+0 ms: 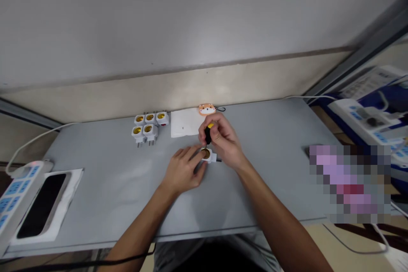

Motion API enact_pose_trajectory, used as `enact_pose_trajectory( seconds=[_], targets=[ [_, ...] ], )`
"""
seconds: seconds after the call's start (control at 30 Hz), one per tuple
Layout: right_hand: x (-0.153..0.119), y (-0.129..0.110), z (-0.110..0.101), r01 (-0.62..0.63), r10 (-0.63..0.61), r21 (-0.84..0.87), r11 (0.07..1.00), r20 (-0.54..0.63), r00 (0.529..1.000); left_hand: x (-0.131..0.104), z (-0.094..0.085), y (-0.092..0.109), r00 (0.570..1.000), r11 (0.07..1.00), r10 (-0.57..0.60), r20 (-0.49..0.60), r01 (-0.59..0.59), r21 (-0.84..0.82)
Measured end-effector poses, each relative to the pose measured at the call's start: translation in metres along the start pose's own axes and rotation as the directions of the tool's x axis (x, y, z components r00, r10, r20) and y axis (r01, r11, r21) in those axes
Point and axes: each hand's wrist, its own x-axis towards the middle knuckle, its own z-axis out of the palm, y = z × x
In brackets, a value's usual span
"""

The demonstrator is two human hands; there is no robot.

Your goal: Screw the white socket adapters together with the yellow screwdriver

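Near the middle of the grey table [127, 204] lies a white plug-in lamp socket [208, 155] with a brass-coloured inside and its prongs to the right. My left hand [183, 168] is closed on it, thumb and fingers at its left side. In my right hand [225, 140] is a small screwdriver with a black and yellow handle [208, 134], held upright. Its tip points down into the socket; the contact point is too small to make out. Several similar sockets [149, 130] stand grouped at the back left, their brass openings facing up.
A white paper sheet [183, 123] with a tiny dark bit on it lies behind my hands, beside an orange animal-face case [207, 109]. At left are a phone [44, 204] and a power strip [24, 191]; another power strip [366, 123] is at right, near a blurred-out object [344, 174].
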Motion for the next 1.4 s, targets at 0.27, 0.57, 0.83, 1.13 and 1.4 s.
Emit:
enact_pose_trajectory(
  seconds=[0.27,0.57,0.83,1.13,1.4],
  targets=[
    [0.002,-0.008,-0.002,0.035,-0.030,0.053,0.998,-0.096,0.995,0.000,-0.003,-0.001,0.999,0.999,-0.012,0.038,0.013,-0.036],
    [0.000,-0.005,-0.002,0.001,0.003,0.081,0.997,-0.042,0.999,-0.003,-0.001,-0.005,0.994,0.978,-0.095,-0.051,0.083,-0.192],
    [-0.003,0.002,0.004,-0.043,0.044,0.021,0.999,-0.020,0.999,-0.001,0.003,-0.007,0.988,0.963,-0.110,-0.113,0.078,-0.257],
    [0.000,-0.014,0.001,0.014,0.003,0.117,0.993,-0.143,0.990,-0.003,0.007,-0.009,0.978,0.912,-0.179,-0.105,0.125,-0.391],
    [0.005,-0.026,-0.001,0.016,0.050,0.211,0.977,-0.300,0.953,-0.007,0.023,-0.018,0.956,0.852,-0.249,-0.154,0.141,-0.505]
  ],
)
